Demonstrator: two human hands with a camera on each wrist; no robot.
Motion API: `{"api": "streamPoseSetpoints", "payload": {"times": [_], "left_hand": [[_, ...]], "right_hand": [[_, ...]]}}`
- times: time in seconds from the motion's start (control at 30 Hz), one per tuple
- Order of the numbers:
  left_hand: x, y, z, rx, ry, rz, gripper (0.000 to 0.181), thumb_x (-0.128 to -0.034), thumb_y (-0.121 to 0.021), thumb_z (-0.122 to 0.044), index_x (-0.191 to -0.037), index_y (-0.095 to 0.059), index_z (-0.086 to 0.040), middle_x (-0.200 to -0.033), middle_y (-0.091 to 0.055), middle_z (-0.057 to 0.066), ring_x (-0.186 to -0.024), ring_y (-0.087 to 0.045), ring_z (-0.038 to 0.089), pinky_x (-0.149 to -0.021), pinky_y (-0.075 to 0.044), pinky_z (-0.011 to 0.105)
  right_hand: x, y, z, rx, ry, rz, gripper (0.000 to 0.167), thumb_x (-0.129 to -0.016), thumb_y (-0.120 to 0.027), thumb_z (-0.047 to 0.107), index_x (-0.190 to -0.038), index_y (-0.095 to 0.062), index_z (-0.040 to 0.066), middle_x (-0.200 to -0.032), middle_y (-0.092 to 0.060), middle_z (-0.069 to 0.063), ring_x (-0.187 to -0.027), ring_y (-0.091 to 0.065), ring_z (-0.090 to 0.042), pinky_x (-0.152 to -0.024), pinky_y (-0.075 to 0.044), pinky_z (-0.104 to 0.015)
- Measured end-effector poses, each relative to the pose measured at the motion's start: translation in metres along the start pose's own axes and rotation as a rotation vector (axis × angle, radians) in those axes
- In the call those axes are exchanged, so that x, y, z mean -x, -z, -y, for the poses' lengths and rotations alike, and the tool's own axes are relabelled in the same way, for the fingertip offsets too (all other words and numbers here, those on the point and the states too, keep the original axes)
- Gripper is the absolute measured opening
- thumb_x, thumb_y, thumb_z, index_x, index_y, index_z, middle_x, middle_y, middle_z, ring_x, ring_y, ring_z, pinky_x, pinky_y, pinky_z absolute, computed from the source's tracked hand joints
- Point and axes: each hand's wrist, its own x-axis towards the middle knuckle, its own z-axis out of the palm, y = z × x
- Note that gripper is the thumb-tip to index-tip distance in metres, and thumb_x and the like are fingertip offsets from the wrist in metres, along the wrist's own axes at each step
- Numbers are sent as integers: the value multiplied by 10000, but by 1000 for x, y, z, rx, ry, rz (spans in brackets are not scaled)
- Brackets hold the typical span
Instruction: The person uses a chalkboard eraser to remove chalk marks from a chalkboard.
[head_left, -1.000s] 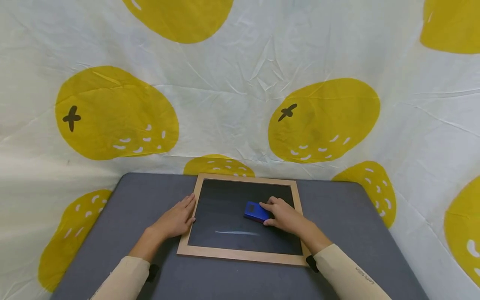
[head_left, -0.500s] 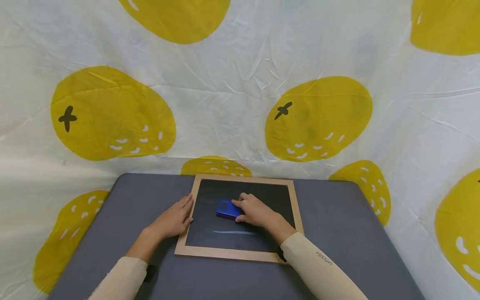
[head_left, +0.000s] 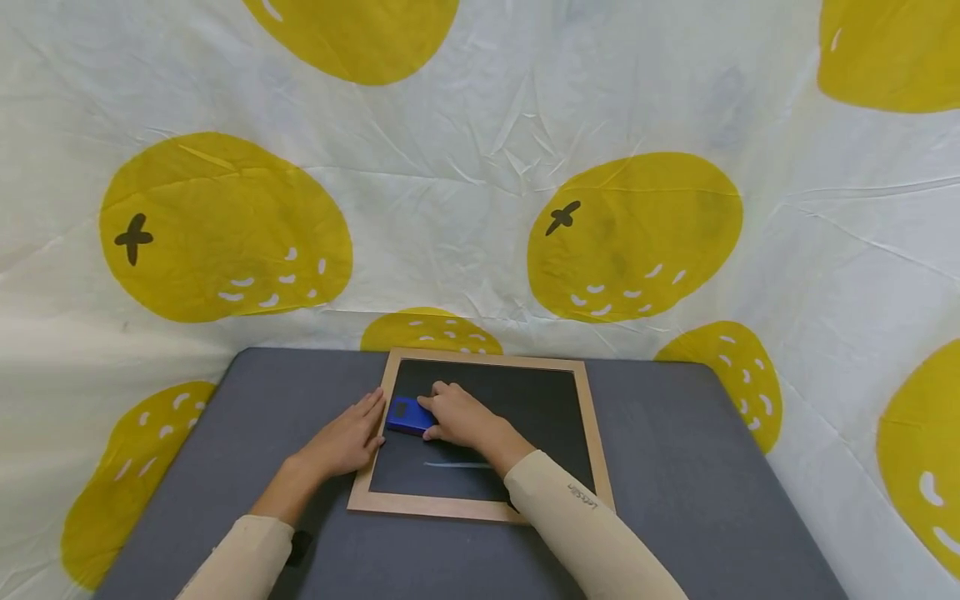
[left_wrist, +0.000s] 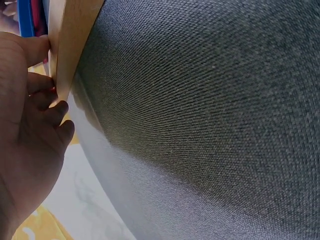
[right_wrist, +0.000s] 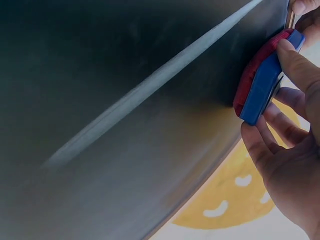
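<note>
A wood-framed blackboard [head_left: 517,417] lies on the grey table, with one pale chalk line [head_left: 457,465] across its lower part. The right hand [head_left: 461,417] grips a blue eraser [head_left: 407,414] near the board's left side. In the right wrist view, thumb and fingers of the right hand [right_wrist: 295,145] pinch the eraser [right_wrist: 262,85], its red pad against the board. With fingers fairly straight, the left hand [head_left: 347,437] rests against the frame's left edge. The left wrist view shows the left hand's [left_wrist: 32,125] fingertips touching the wooden frame [left_wrist: 72,40].
Grey cloth-like surface covers the table [head_left: 675,467] around the board. Behind it hangs a white sheet [head_left: 442,233] printed with large yellow fruit shapes. The right forearm crosses the board's lower right part.
The right hand and eraser have slid left across the board, from right of centre to near its left frame. The left hand stays at the frame. The chalk line remains visible.
</note>
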Motion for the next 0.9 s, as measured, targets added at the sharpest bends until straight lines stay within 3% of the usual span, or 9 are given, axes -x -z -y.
{"api": "streamPoseSetpoints", "payload": {"times": [0.5, 0.9], "left_hand": [[1, 1, -1, 25, 13, 0, 688, -1018, -626, -178, -1574, -320, 88, -1670, -271, 260, -1526, -308, 455, -1214, -314, 608], [1, 5, -3, 12, 33, 7, 695, -1012, -635, -195, -1566, -332, 96, -1669, -279, 252, -1527, -312, 447, -1216, -316, 604]], "right_hand": [[-5, 0, 7, -2, -36, 20, 689, -946, -720, 480, -1533, -526, 175, -1329, -603, -98, -1099, -597, -217, -1007, -536, -325], [15, 6, -12, -5, -19, 35, 685, -948, -734, 441, -1530, -526, 146, -1309, -603, -120, -1075, -594, -221, -991, -543, -343]]}}
